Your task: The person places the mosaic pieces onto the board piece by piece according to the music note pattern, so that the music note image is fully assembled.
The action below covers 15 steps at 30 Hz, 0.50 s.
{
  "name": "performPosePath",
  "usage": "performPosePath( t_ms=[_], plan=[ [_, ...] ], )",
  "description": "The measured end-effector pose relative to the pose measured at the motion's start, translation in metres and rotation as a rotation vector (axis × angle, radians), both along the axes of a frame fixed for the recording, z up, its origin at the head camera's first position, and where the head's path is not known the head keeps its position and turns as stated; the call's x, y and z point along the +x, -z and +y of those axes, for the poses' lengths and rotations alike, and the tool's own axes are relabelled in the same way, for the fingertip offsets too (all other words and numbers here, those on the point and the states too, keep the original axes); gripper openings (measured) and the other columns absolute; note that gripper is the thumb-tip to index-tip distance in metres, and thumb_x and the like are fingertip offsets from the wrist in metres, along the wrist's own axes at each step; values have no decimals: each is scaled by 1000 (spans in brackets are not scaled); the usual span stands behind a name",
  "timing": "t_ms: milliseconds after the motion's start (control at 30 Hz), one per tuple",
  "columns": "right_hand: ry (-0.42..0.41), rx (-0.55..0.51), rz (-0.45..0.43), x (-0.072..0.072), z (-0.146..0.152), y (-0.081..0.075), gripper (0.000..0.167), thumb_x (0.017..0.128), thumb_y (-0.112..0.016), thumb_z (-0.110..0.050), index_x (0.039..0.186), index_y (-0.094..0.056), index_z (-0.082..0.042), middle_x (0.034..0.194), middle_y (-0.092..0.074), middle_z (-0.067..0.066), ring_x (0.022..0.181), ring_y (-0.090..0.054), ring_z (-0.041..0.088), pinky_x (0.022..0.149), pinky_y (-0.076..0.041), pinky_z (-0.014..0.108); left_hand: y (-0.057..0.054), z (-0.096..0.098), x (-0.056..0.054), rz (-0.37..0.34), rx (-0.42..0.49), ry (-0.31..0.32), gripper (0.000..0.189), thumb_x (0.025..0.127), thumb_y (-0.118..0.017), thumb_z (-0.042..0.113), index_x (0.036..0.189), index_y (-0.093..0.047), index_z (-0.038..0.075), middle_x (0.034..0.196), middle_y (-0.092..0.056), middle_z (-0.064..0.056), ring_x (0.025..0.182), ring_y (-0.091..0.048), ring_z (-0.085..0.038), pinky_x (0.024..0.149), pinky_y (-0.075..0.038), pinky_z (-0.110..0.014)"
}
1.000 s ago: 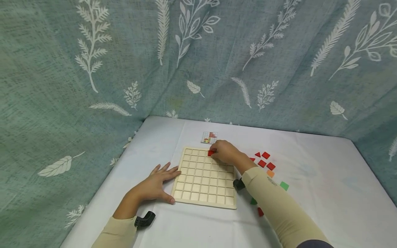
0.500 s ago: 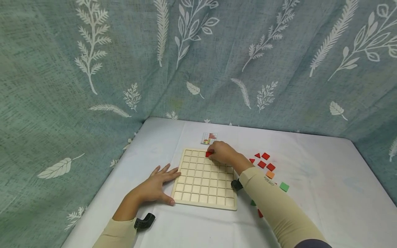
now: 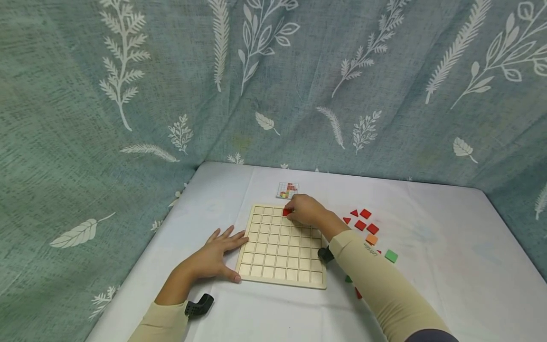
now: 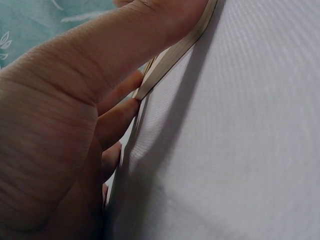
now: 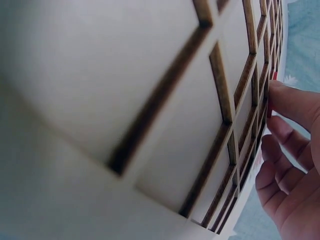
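Note:
A square wooden board (image 3: pixel 282 244) with a grid of recessed cells lies on the white-covered table. At its far row, my right hand (image 3: pixel 308 210) pinches a red square tile (image 3: pixel 287 212) between thumb and fingers. Part of the tile is covered by the fingertips; in the right wrist view only a thin red edge (image 5: pixel 270 107) shows. My left hand (image 3: pixel 211 259) has its fingers spread, fingertips along the board's left edge and thumb at the near left corner. The left wrist view shows the thumb (image 4: pixel 110 45) lying against the wooden rim (image 4: pixel 170 62).
Behind the board lies a small card (image 3: pixel 287 190) printed with a coloured grid pattern. Right of the board are several loose pieces, including a red square (image 3: pixel 372 229), a red triangle (image 3: pixel 354 213), an orange square (image 3: pixel 372 239) and a green square (image 3: pixel 391 256). My right forearm overlaps some.
My right hand has shifted slightly left along the board's far row with the red tile, then stayed nearly still. The left hand keeps its place at the board's edge.

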State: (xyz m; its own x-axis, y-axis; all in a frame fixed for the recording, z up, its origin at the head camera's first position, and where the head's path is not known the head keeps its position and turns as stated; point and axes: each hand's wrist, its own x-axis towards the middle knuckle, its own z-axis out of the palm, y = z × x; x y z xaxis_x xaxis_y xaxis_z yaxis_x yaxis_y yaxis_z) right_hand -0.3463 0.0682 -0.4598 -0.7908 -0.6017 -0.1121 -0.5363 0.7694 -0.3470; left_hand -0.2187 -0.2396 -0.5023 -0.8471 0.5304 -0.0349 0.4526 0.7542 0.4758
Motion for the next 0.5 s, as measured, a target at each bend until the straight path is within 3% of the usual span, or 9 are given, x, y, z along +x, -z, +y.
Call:
performPosePath(
  t_ms=[233, 500],
  plan=[
    [-6, 35, 21, 1, 1, -1, 36, 92, -68, -29, 126, -68, -16, 101, -58, -2, 93, -56, 15, 83, -49, 32, 0, 1, 0, -10, 2, -14, 117, 50, -78, 74, 149, -43, 23, 157, -27, 7, 148, -6, -26, 116, 5, -52],
    [-24, 67, 41, 3, 2, -1, 39, 92, -68, -30, 128, -66, -14, 111, -60, 0, 103, -57, 17, 90, -49, 32, -1, 1, 0, -4, -7, -11, 117, 50, -78, 74, 149, -43, 22, 157, -28, 5, 147, -8, -28, 115, 4, -54]
  ],
)
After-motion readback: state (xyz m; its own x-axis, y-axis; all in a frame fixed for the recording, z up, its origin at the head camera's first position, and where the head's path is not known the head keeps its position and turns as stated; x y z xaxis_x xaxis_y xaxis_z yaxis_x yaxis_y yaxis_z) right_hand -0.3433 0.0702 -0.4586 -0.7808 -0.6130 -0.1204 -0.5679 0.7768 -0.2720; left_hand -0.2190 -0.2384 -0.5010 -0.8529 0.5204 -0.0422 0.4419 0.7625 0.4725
